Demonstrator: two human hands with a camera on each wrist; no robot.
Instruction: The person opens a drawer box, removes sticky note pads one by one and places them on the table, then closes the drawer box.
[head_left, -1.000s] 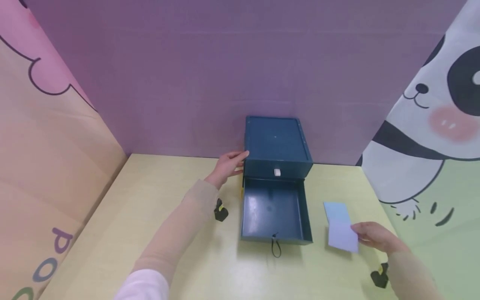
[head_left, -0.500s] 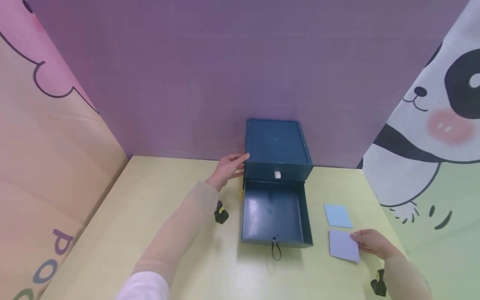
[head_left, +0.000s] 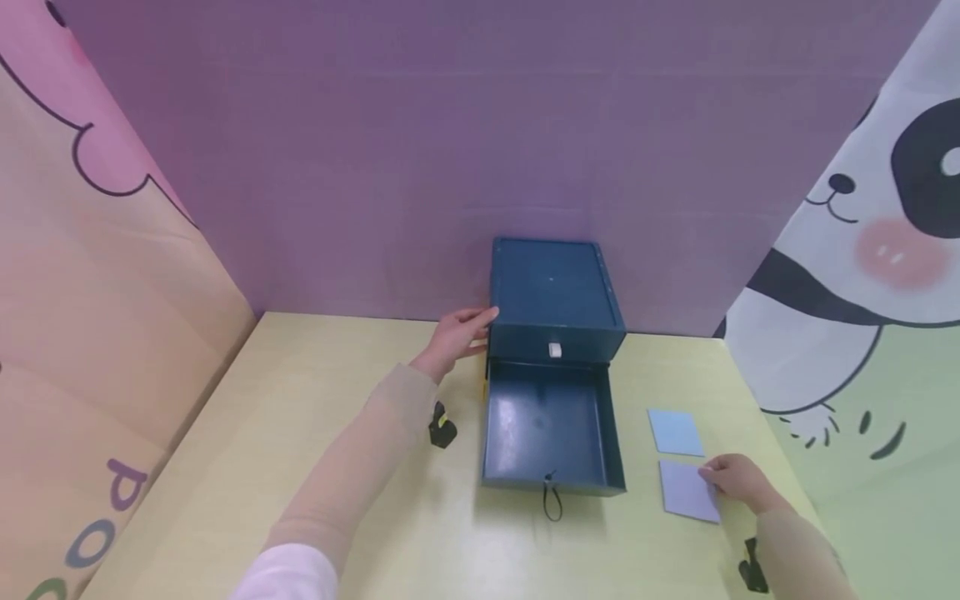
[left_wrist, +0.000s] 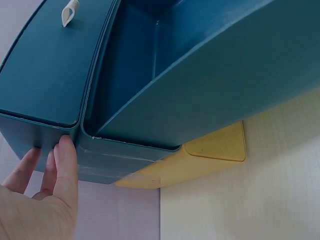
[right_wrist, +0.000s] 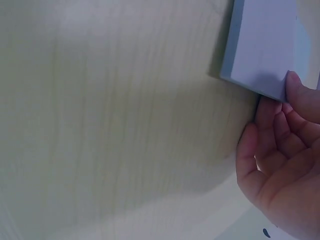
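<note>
A dark blue drawer unit [head_left: 557,283] stands against the back wall. Its upper drawer is closed, and its lower drawer [head_left: 543,417] is pulled out with nothing in it. My left hand [head_left: 453,335] touches the unit's left side; in the left wrist view its fingers [left_wrist: 66,167] lie fairly straight against the upper case. At the right, my right hand [head_left: 738,479] pinches the right edge of a lilac sticky note pad [head_left: 686,490], thumb on top and fingers curled at the edge. A light blue sticky note pad [head_left: 677,432] lies just behind it on the table.
Under the lower drawer the left wrist view shows a yellow drawer unit part [left_wrist: 217,145]. A black cord loop [head_left: 552,502] hangs from the lower drawer's front, and a white tab [head_left: 555,350] sits on the upper one. Printed cloth walls [head_left: 825,350] border the pale table [head_left: 322,400].
The lilac pad has come down toward the front, uncovering more of the light blue pad, and now lies before it. My right hand moved slightly with it. The left hand stays put.
</note>
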